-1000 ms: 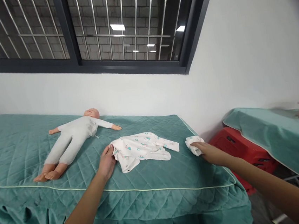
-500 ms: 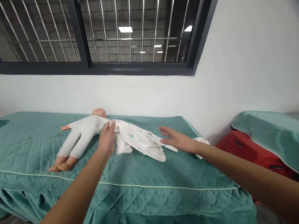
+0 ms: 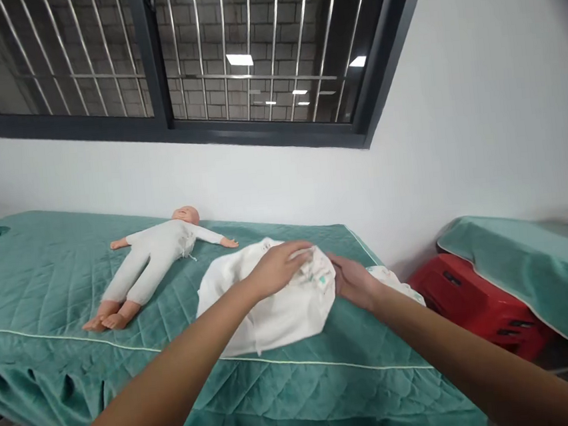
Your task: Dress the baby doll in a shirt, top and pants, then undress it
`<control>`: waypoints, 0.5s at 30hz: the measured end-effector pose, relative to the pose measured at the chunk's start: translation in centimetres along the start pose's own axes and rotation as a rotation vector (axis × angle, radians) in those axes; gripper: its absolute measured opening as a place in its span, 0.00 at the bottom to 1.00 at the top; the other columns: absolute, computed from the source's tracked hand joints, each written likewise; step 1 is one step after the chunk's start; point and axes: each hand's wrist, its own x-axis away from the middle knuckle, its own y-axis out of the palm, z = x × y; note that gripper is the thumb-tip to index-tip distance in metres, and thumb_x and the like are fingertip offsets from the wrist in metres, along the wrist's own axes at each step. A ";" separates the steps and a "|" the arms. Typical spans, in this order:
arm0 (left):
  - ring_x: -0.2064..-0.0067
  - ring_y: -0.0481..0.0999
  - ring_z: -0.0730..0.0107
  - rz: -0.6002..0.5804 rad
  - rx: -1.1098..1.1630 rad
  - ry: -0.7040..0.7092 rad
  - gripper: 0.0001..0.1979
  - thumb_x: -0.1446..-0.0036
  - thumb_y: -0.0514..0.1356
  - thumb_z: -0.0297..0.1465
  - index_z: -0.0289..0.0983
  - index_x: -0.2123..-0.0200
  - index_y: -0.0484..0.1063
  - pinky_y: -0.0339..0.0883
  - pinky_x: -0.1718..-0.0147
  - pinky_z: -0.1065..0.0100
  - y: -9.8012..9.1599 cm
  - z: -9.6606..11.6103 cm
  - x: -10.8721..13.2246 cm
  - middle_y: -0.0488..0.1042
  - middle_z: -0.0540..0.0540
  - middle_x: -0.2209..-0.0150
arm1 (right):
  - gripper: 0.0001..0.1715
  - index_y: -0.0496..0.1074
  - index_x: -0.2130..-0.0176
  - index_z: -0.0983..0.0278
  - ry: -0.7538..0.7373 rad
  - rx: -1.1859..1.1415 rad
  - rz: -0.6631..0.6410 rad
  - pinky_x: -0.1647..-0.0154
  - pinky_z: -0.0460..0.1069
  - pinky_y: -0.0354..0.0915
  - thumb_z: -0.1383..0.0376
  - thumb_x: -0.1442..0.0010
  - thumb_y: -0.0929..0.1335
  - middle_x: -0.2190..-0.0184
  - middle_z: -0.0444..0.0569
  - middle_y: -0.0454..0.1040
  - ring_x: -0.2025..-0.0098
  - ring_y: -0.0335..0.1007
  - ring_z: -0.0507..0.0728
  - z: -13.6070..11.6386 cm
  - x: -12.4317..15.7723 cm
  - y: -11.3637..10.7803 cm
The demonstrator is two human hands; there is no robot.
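- White garment, head view: it lies bunched on the near right part of the bed, and its small teal prints are too blurred to make out.
- Left hand rests on top of the garment's raised fold with the fingers bent over it. The thumb is hidden, so it cannot be told whether the hand pinches the cloth.
- Right hand touches the garment's right edge. Its fingertips are lost in the fabric, so its grip cannot be told either. The two hands are close together but not touching.
- Small white cloth shows just behind the right wrist, partly covered by it.
- Doll in a pale suit lies on its back, well apart to the left.
- Teal quilted cover with a light piping line drapes the bed, which is cut off at the left.
- Red stool stands between this bed and a second bed, which is cut off at the right.
- Plain white wall carries a dark-framed barred window that reflects ceiling lights.
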 end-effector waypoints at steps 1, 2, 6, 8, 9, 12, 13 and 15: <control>0.43 0.72 0.57 0.064 0.004 -0.077 0.18 0.37 0.54 0.38 0.41 0.49 0.74 0.60 0.41 0.58 0.3 -2.5 1.2 0.75 0.44 0.45 | 0.16 0.68 0.61 0.63 0.047 0.029 0.037 0.53 0.60 0.73 0.55 0.35 0.59 0.59 0.58 0.79 0.56 0.78 0.63 1.7 0.3 -1.3; 0.43 0.72 0.53 0.133 -0.001 -0.159 0.16 0.40 0.57 0.37 0.41 0.51 0.76 0.60 0.41 0.56 0.4 -5.0 2.3 0.75 0.42 0.46 | 0.16 0.67 0.62 0.62 0.073 0.088 0.088 0.53 0.60 0.73 0.55 0.36 0.59 0.59 0.59 0.79 0.57 0.78 0.63 3.2 0.6 -2.4; 0.47 0.73 0.46 0.258 -0.063 -0.374 0.18 0.60 0.70 0.32 0.41 0.61 0.78 0.60 0.44 0.55 -0.4 -12.2 5.6 0.78 0.39 0.53 | 0.12 0.66 0.63 0.60 0.010 0.382 0.259 0.51 0.58 0.72 0.58 0.37 0.58 0.55 0.59 0.78 0.53 0.77 0.61 5.8 0.5 -4.3; 0.48 0.73 0.45 0.265 -0.097 -0.408 0.19 0.67 0.72 0.30 0.41 0.66 0.77 0.60 0.44 0.54 -0.5 -13.6 6.0 0.78 0.39 0.56 | 0.10 0.67 0.62 0.60 -0.050 0.439 0.244 0.48 0.58 0.70 0.58 0.38 0.61 0.53 0.57 0.77 0.49 0.74 0.62 5.7 -0.5 -3.4; 0.48 0.72 0.45 0.271 -0.121 -0.421 0.19 0.68 0.72 0.30 0.41 0.67 0.77 0.59 0.44 0.54 -0.4 -14.0 5.9 0.78 0.39 0.57 | 0.10 0.68 0.61 0.60 -0.077 0.464 0.230 0.45 0.59 0.68 0.58 0.40 0.63 0.53 0.56 0.76 0.48 0.73 0.62 5.5 -1.1 -2.5; 0.47 0.71 0.42 0.298 -0.220 -0.465 0.14 0.64 0.70 0.29 0.40 0.69 0.75 0.54 0.43 0.49 0.4 -14.3 5.0 0.77 0.37 0.58 | 0.12 0.71 0.57 0.61 -0.274 0.668 0.131 0.38 0.59 0.60 0.60 0.42 0.68 0.50 0.53 0.74 0.44 0.67 0.62 5.1 -2.3 1.3; 0.47 0.70 0.41 0.305 -0.252 -0.478 0.12 0.63 0.69 0.29 0.39 0.70 0.75 0.53 0.43 0.48 0.7 -14.4 4.6 0.77 0.37 0.59 | 0.13 0.71 0.56 0.61 -0.393 0.808 0.053 0.38 0.59 0.58 0.60 0.40 0.67 0.49 0.53 0.73 0.43 0.66 0.62 5.0 -2.5 2.7; 0.49 0.72 0.40 0.312 -0.301 -0.500 0.09 0.61 0.68 0.27 0.39 0.72 0.74 0.53 0.45 0.46 1.0 -14.6 3.9 0.78 0.37 0.62 | 0.13 0.72 0.55 0.61 -0.550 1.063 -0.192 0.43 0.56 0.62 0.59 0.35 0.63 0.52 0.52 0.75 0.47 0.68 0.61 5.0 -2.5 5.3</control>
